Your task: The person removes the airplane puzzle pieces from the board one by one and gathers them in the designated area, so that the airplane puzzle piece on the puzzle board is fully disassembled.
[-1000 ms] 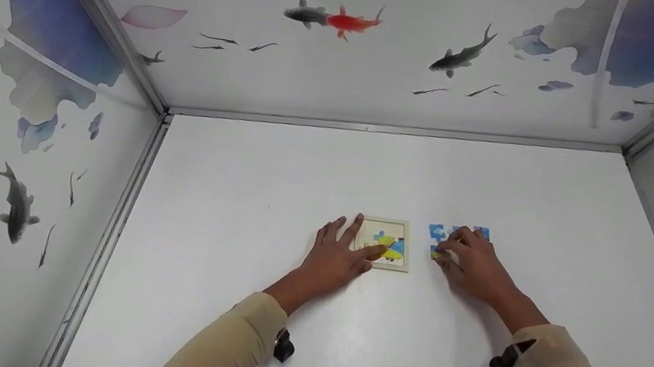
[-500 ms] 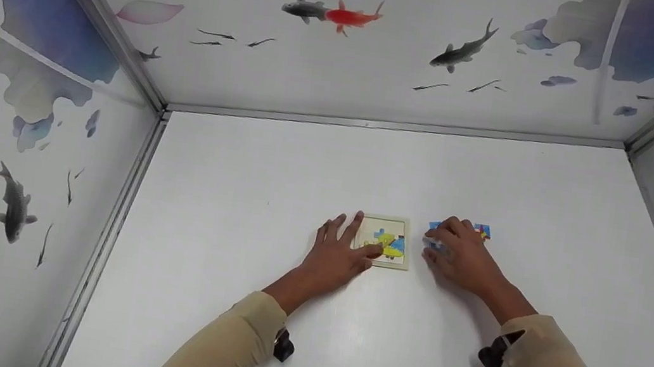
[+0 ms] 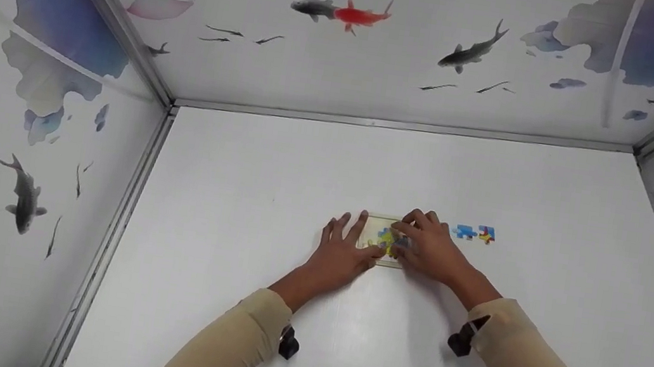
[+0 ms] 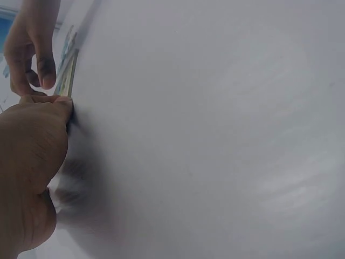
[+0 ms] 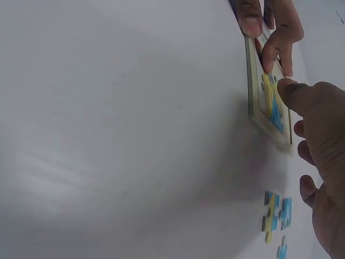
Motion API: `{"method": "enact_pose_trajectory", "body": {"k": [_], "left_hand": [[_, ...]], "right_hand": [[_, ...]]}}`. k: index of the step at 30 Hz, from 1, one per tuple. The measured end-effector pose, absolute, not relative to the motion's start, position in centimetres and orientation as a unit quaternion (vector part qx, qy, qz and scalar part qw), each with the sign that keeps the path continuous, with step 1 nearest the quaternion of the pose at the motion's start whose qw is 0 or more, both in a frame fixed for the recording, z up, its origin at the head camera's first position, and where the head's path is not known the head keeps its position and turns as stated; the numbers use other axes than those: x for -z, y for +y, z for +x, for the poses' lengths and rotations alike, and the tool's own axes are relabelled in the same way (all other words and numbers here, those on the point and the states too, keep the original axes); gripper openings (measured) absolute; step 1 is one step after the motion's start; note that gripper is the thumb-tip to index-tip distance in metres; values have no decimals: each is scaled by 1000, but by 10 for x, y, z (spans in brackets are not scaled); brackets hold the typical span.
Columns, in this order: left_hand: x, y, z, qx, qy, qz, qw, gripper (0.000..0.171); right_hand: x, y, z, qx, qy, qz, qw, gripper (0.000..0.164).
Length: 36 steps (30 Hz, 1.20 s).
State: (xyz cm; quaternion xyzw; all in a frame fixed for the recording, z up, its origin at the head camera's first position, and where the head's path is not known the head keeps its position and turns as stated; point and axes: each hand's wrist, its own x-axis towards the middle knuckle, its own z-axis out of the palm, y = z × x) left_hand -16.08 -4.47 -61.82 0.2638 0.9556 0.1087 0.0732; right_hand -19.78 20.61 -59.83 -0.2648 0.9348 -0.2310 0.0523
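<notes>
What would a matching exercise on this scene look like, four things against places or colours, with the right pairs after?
1. left hand
2. right hand
3. loose puzzle pieces
4. left sleeve

A. on the white tabletop, outside the puzzle frame
B. beige
C. fingers spread, at the frame's left side
D. over the frame's right side

Pairs: 1-C, 2-D, 3-A, 4-B

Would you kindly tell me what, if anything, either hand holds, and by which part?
The left hand steadies the puzzle frame at its left side; whether the right hand pinches anything is hidden.
</notes>
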Motion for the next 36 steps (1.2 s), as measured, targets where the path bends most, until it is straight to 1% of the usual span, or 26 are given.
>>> {"method": "enact_pose_trajectory", "body": {"k": [3, 6, 12, 16, 22, 27, 31, 36], "left_hand": [[620, -42, -164, -98, 957, 267, 62, 42], [621, -41, -166, -96, 957, 264, 67, 43], [620, -42, -167, -100, 956, 271, 57, 41], [619, -44, -164, -111, 955, 269, 64, 40], [619, -44, -160, -111, 954, 273, 56, 40], [622, -44, -159, -99, 955, 276, 54, 40], [624, -45, -161, -98, 956, 270, 61, 42], [621, -46, -162, -110, 955, 268, 69, 43]], "right_hand": [[595, 201, -202, 218, 935, -274, 56, 43], [593, 197, -204, 214, 933, -282, 64, 41], [592, 193, -208, 221, 934, -269, 78, 36], [591, 189, -210, 218, 934, -268, 90, 33], [592, 183, -210, 203, 940, -255, 102, 37], [590, 179, -208, 178, 944, -260, 99, 41], [588, 177, -209, 165, 947, -262, 89, 43], [584, 176, -208, 152, 947, -273, 79, 41]]}}
